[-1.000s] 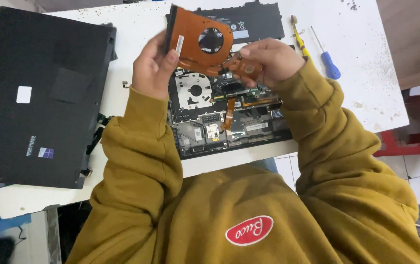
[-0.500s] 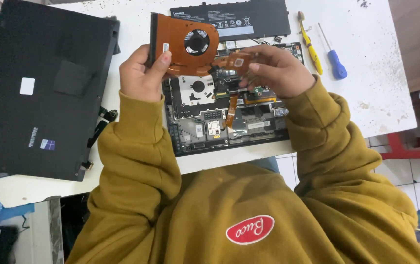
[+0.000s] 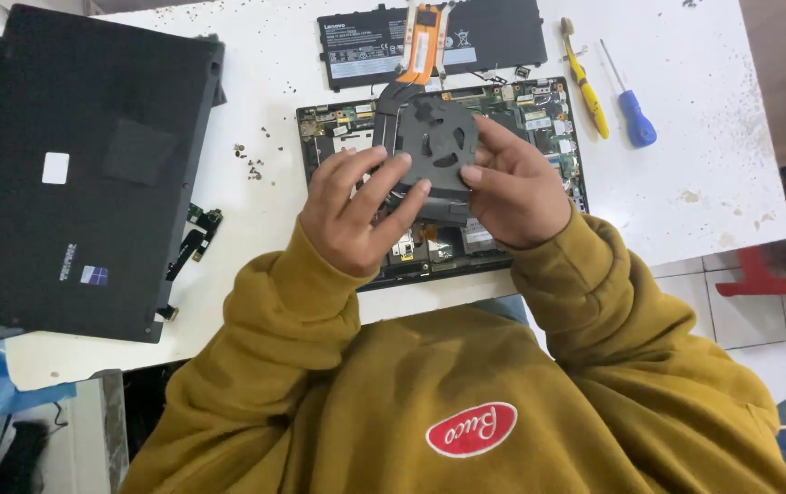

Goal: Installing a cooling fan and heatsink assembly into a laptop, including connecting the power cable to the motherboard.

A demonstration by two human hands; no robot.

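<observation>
Now | left hand (image 3: pixel 356 215), right hand (image 3: pixel 513 187) grip fan (image 3: pixel 437 144) edges | over laptop (image 3: pixel 539 114)

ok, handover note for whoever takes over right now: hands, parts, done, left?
Left hand: fingers spread on the fan assembly's left edge. Right hand: gripping its right side. The fan is held over the opened laptop base, dark side up, its copper pipe reaching toward the battery.
Done: bottom cover off, lying to the left.
Left: fan not seen seated; loose screws on the table; two screwdrivers to the right.
</observation>
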